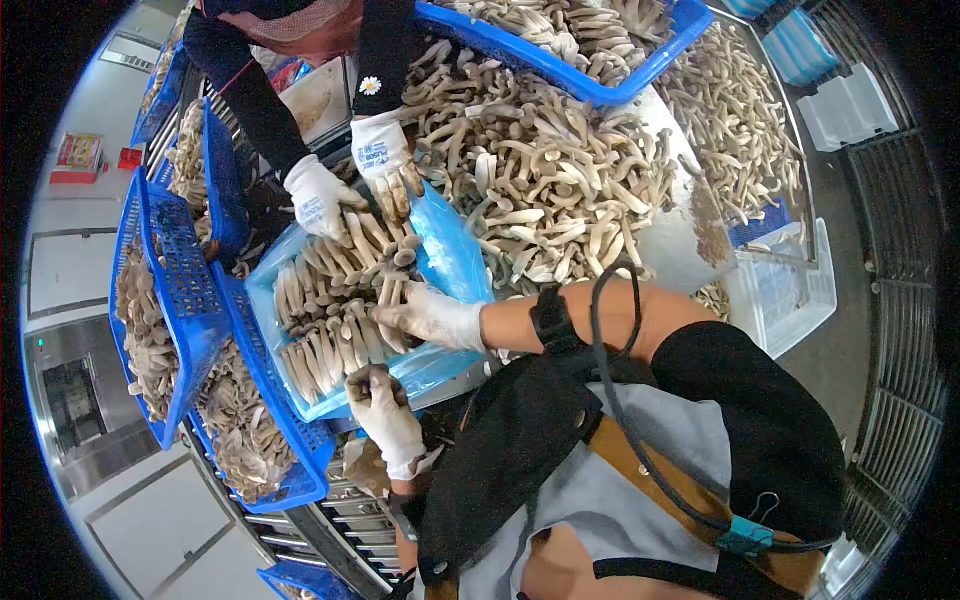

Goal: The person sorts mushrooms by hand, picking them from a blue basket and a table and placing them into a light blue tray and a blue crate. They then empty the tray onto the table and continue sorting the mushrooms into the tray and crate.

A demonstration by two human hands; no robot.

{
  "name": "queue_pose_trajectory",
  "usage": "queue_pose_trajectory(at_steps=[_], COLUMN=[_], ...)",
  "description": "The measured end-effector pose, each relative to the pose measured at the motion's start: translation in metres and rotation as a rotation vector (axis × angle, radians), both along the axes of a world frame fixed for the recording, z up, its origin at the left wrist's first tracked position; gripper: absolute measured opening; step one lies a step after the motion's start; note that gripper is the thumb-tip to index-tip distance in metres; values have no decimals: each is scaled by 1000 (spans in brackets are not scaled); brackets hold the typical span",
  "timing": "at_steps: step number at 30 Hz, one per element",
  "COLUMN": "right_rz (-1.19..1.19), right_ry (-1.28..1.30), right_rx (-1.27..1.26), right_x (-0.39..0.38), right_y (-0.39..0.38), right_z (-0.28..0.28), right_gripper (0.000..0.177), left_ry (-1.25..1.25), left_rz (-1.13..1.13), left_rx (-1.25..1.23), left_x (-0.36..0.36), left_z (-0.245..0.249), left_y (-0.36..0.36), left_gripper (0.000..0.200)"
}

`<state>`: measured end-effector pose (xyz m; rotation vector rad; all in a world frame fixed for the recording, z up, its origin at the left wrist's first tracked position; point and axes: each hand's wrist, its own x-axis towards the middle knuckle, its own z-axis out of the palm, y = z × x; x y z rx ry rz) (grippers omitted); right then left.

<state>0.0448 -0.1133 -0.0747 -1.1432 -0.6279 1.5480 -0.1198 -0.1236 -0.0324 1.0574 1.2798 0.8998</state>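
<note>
A blue crate lined with blue plastic (447,235) holds rows of pale-stemmed, grey-brown-capped mushrooms (318,365). Over its right side, my right hand (430,316), in a white glove, has its fingers closed round a mushroom (392,291). My left hand (385,418), also gloved in white with dirty fingertips, is curled closed beside the crate's lower edge, with nothing visible in it. Across the crate, a co-worker's two gloved hands (322,200) (382,158) touch mushrooms at its upper edge.
Loose mushrooms (560,180) are heaped on the metal table (690,235) beyond the crate. Blue baskets of mushrooms (185,290) (318,470) stand along the left on a roller conveyor (345,525). Another blue basket (600,95) lies at the top. A white crate (825,300) is at right.
</note>
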Motion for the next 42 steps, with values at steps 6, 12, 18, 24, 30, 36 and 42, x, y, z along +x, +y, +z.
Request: queue_pose_trajectory(at_steps=[6, 12, 18, 24, 30, 36, 42], right_rz=[407, -114, 232, 17, -374, -470, -552], right_ry=[-460, -1044, -1620, -1604, -659, -376, -270], right_rx=[-46, 278, -92, -94, -245, -123, -76], right_x=[26, 120, 176, 173, 168, 152, 137], right_y=[-3, -66, -84, -123, -178, -203, -195], right_z=[5, 7, -69, -58, -22, -47, -69], right_gripper=[62, 32, 22, 26, 50, 55, 52], left_ry=[273, 347, 566, 1179, 1305, 1283, 1063], left_rz=[-855, -1210, -1092, -1362, -1500, -1642, -1556], left_rx=[-195, 273, 665, 886, 747, 696, 892], left_x=[-10, 89, 151, 235, 250, 246, 227], left_z=[7, -3, 0, -63, -87, -86, -87], left_y=[-2, -15, 30, 87, 83, 70, 65], left_gripper=[27, 38, 31, 29, 38, 43, 33])
